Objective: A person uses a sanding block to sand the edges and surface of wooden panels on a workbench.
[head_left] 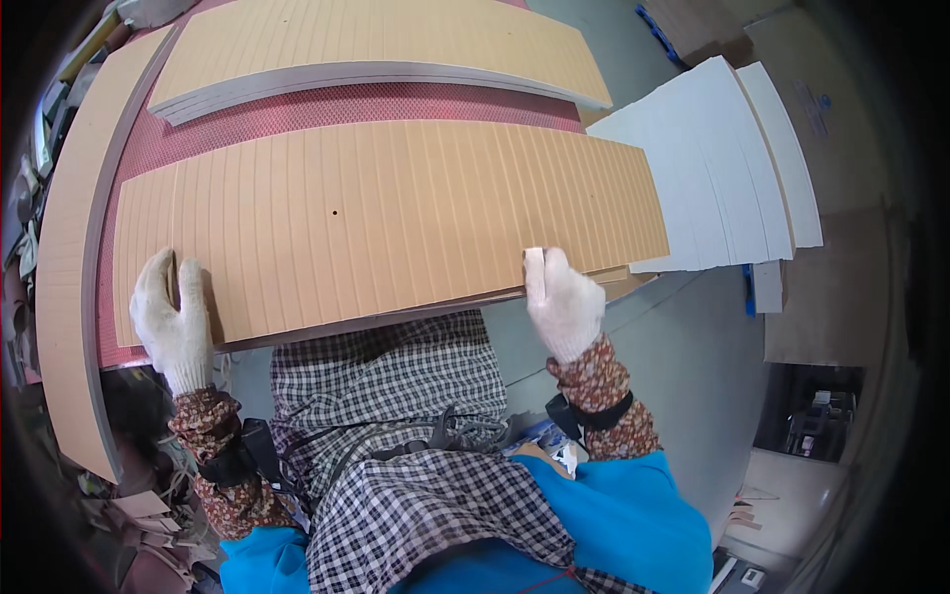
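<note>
A long tan cardboard panel [396,218] with raised ribs lies across in front of me, and a small dark hole shows left of its middle. My left hand [173,322], in a white knitted glove, rests on its left end with the thumb and fingers apart. Near the front edge, right of the middle, my gloved right hand [569,307] is closed with its knuckles up. Its fingers pinch a small white rectangular piece [534,255] against the panel's surface. Another tan layer peeks out under the panel beside the right hand.
Red textured matting [416,104] covers the table. A stack of similar tan panels [376,40] lies at the far side, another long panel [74,228] along the left. White sheets [693,168] fan out on the right. Scraps [148,525] pile up at lower left.
</note>
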{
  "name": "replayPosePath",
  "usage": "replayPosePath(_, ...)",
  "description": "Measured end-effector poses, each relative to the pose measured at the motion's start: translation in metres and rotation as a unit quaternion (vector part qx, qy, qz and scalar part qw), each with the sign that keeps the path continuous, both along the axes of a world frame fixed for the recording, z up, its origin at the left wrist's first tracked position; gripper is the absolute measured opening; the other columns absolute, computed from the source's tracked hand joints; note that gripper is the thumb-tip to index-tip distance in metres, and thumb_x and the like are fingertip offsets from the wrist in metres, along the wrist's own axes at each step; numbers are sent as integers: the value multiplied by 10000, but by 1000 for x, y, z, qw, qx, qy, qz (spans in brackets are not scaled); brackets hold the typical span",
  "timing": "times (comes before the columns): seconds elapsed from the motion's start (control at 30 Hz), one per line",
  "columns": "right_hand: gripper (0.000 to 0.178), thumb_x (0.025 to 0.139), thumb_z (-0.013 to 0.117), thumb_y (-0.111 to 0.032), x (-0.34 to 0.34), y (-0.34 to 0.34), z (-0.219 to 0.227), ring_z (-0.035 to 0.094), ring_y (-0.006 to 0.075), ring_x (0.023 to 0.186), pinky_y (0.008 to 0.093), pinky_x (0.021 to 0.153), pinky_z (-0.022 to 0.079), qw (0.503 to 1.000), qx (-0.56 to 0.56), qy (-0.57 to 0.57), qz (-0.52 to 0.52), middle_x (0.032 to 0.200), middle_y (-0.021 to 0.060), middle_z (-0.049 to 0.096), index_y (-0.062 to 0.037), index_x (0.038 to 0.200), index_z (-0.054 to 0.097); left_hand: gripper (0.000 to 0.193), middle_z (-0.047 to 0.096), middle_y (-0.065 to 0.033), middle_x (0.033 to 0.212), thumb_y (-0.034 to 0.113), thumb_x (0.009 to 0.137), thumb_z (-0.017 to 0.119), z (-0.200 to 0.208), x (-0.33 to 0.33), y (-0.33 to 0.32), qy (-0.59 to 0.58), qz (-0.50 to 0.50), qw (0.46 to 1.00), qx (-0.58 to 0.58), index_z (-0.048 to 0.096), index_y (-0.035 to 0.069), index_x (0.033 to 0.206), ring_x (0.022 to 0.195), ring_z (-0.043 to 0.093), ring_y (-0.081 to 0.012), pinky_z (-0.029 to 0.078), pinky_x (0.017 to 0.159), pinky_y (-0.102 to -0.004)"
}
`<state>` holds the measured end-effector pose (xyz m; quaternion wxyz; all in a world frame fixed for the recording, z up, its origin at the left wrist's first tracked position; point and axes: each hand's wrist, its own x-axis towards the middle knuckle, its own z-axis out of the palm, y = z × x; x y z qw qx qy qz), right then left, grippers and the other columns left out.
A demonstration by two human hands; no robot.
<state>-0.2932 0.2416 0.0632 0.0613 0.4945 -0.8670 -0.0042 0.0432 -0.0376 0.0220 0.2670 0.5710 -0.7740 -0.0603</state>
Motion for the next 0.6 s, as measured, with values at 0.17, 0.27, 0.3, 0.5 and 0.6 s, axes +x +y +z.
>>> replayPosePath(0.17,171,1034,581,-178,24,31,-8,680,221,585,358,470,520,1000,1,29,1,842,71,596,-93,1157,665,444,696,-181,1309,318,1000,712,0,-14,10,55,-2,998,8,693,17,1325,1242,630,-324,485,1084,-432)
replayPosePath(0.27,184,1028,580,-172,32,34,-7,683,223,589,364,481,529,1000,-17,23,10,857,73,605,-85,1170,660,420,704,-176,1288,290,1001,720,-2,-13,11,50,-6,999,-5,697,19,1320,1237,633,-319,486,1087,-426)
replayPosePath(0.3,184,1028,580,-172,34,32,-7,683,223,589,364,481,529,1000,-17,23,10,857,73,605,-85,1170,660,412,704,-176,1285,285,1003,719,-5,-13,10,58,-11,998,-15,699,19,1317,1232,636,-317,489,1084,-424)
replayPosePath(0.5,142,1031,589,-192,38,22,0,689,251,596,372,501,538,999,-23,-23,-8,839,83,614,-92,1103,660,397,704,-179,1282,273,1008,717,-4,-14,10,75,-9,997,-12,703,15,1309,1207,651,-314,498,1072,-417)
replayPosePath(0.6,130,1021,582,-170,35,18,4,697,248,609,372,503,541,999,-5,-31,-9,852,88,615,-92,1097,651,390,704,-182,1283,260,1009,712,-2,-14,11,83,-6,997,-8,703,10,1307,1200,655,-315,499,1071,-416)
